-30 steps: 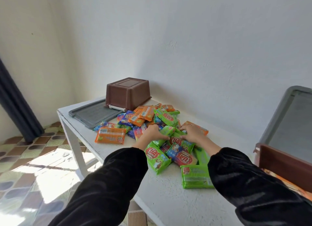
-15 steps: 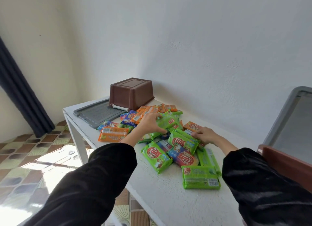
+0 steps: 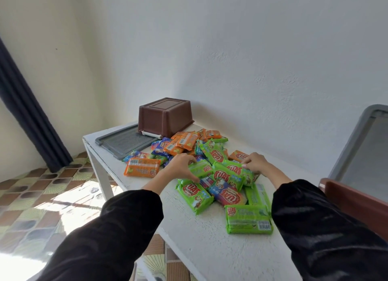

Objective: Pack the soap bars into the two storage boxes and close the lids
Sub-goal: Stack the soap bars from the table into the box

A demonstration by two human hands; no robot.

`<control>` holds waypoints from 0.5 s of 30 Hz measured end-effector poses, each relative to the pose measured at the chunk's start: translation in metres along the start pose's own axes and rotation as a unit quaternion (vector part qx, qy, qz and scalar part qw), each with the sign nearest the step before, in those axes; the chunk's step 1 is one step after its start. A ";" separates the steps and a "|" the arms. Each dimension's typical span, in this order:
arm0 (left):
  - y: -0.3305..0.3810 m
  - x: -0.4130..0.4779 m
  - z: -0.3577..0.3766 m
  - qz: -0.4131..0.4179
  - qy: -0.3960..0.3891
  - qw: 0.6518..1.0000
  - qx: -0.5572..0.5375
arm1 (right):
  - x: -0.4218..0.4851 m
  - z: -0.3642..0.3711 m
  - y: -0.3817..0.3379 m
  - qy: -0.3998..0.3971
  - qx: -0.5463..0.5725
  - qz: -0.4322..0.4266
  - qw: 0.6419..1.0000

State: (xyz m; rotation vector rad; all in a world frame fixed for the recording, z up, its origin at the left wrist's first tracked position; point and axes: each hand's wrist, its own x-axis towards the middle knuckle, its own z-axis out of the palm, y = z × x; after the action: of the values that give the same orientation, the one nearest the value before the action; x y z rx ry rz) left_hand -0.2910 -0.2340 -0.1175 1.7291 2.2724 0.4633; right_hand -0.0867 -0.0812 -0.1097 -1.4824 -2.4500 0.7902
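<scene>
Heaped on the rough white-painted tabletop (image 3: 210,249): glossy, crinkly film-wrapped soap bars (image 3: 212,152) in green, orange, blue. Left hand (image 3: 182,167) fingers curled round a green bar (image 3: 200,169); right hand (image 3: 255,164) fingers pinching a neighbouring green packet (image 3: 235,169). At 11 o'clock, upturned brown ribbed plastic box (image 3: 165,117) beside flat grey lid (image 3: 123,141) — inside hidden. At 3 o'clock, second brown box (image 3: 352,199) — cropped.

Left hand (image 3: 182,167) grips soap bar (image 3: 200,170) — right hand (image 3: 254,165) curled
</scene>
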 end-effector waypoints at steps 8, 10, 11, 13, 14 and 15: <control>0.017 0.006 0.009 0.012 0.001 1.000 -0.002 | 0.006 -0.003 0.022 0.104 0.109 0.057 0.987; 0.020 0.006 0.012 0.012 -0.007 1.000 0.002 | 0.006 -0.006 0.033 0.111 0.099 0.071 0.986; 0.021 0.006 0.014 0.014 -0.011 1.000 0.007 | 0.005 -0.007 0.035 0.102 0.088 0.066 0.989; 0.020 0.006 0.017 0.014 -0.019 1.000 0.017 | 0.001 -0.008 0.031 0.037 0.061 0.031 0.997; 0.020 0.007 0.018 0.012 -0.022 0.999 0.020 | 0.000 -0.006 0.028 -0.008 0.028 0.001 1.000; 0.019 0.008 0.019 0.010 -0.024 0.999 0.024 | 0.000 -0.004 0.025 -0.049 -0.016 -0.025 0.998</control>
State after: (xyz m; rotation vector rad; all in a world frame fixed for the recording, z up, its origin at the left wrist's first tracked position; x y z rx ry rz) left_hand -0.2688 -0.2199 -0.1272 1.7688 2.2517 0.3700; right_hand -0.0656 -0.0706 -0.1197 -1.4187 -2.5719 0.8352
